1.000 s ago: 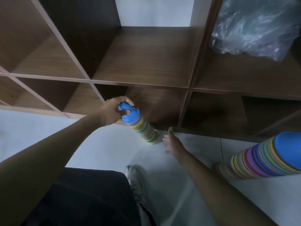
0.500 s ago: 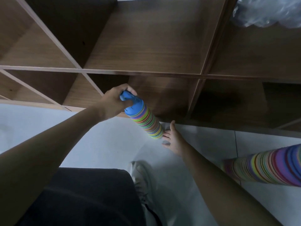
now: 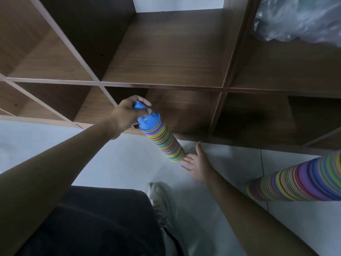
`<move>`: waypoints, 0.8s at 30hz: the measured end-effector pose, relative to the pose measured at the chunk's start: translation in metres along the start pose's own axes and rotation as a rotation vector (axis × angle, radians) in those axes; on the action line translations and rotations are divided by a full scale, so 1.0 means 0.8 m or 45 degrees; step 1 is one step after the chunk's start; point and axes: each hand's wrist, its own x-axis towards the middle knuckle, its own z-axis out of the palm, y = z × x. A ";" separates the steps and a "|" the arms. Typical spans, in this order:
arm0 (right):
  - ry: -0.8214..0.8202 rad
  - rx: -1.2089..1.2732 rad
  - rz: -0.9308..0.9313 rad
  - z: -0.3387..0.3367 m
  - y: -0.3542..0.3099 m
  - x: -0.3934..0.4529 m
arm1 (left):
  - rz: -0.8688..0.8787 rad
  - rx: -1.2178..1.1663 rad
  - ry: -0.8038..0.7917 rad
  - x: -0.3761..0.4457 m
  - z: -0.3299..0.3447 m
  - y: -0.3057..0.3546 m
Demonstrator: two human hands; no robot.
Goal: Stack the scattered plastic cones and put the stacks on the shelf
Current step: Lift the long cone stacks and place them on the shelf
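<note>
Down low, a tall striped stack of multicoloured plastic cones (image 3: pixel 163 139) leans on pale floor tiles (image 3: pixel 114 159) before the brown wooden cube shelf (image 3: pixel 166 58). Left hand (image 3: pixel 129 115) grips its blue top; right hand (image 3: pixel 197 162), fingers straight, touches its base.

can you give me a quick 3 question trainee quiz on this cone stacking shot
1. True or false: the left hand grips the blue top of the cone stack.
2. Where is the right hand? A) inside the shelf B) open, by the stack's base on the floor C) on the plastic bag
3. Fill in: a second cone stack lies at the ____ edge of the view.

Key: 1 true; 2 B; 3 right
</note>
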 end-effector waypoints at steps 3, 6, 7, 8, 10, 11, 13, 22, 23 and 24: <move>-0.054 0.037 -0.017 0.001 0.005 -0.022 | 0.028 -0.071 0.026 -0.012 -0.001 0.021; -0.114 0.018 -0.052 0.008 0.006 -0.051 | 0.045 -0.199 0.086 -0.029 -0.007 0.040; -0.123 0.006 -0.070 0.011 0.005 -0.061 | 0.053 -0.225 0.099 -0.035 -0.011 0.044; -0.123 -0.007 -0.085 0.015 0.005 -0.072 | 0.069 -0.236 0.111 -0.042 -0.016 0.049; -0.112 -0.033 -0.126 0.020 0.002 -0.095 | 0.103 -0.257 0.136 -0.058 -0.025 0.054; -0.108 -0.026 -0.149 0.022 0.001 -0.105 | 0.117 -0.279 0.153 -0.065 -0.029 0.056; -0.105 -0.002 -0.192 0.025 -0.002 -0.127 | 0.135 -0.346 0.184 -0.083 -0.035 0.062; -0.146 0.090 -0.429 0.060 -0.034 -0.246 | 0.374 -0.535 0.241 -0.151 -0.061 0.127; -0.152 0.093 -0.450 0.064 -0.039 -0.261 | 0.407 -0.515 0.237 -0.158 -0.063 0.139; -0.152 0.091 -0.478 0.067 -0.046 -0.276 | 0.448 -0.486 0.234 -0.163 -0.065 0.150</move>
